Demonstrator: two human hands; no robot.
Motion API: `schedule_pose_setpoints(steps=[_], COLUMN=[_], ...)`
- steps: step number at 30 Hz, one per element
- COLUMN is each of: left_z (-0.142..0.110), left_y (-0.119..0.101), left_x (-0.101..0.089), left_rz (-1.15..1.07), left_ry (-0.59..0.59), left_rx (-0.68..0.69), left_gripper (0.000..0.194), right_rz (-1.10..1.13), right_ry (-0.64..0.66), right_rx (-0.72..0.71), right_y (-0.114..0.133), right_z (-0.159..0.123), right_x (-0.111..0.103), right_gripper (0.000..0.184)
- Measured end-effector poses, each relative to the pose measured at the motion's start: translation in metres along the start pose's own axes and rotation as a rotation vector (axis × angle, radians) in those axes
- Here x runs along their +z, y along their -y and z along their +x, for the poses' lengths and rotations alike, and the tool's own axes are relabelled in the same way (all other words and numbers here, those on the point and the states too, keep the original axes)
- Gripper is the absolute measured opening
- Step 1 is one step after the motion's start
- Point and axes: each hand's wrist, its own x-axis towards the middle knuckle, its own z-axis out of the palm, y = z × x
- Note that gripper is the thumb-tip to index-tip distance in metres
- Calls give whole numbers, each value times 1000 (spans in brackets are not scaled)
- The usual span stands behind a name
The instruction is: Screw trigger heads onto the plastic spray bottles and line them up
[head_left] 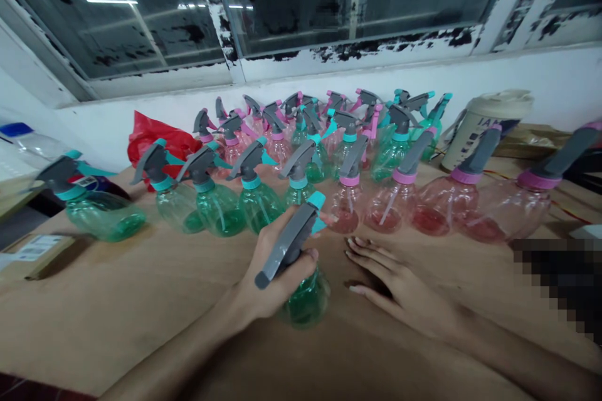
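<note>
My left hand [277, 269] is wrapped round the neck of a green spray bottle [305, 301] with a grey head and a teal nozzle, close in front of me. Its base appears to rest on the table, and the fingers partly hide the neck. To its right, my right hand [395, 282] lies on the tabletop with its fingers stretched out, holding nothing. Just beyond the hands runs a front row of bottles: green spray bottles [226, 213] on the left and pink spray bottles [345, 213] towards the right.
More pink and green spray bottles [395, 153] crowd the back near the wall. A red plastic bag [157, 141] sits behind the row at left, a printed cream tumbler [480, 128] at right. A cardboard box [47, 254] lies on the wooden table [155, 301] at far left.
</note>
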Motion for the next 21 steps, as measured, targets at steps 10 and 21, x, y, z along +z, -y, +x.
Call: schedule_pose_setpoints(steps=[10,21], left_z=[-2,-2], left_y=[3,2], left_x=[4,4], left_rz=[-27,-41], left_ry=[-2,-14], left_rx=[28,46], left_gripper=[19,20], right_rz=[-25,-15], right_ry=[21,4], right_rx=[12,6], right_y=[2,-1], right_z=[1,0], right_x=[-2,1], right_gripper=[52,52])
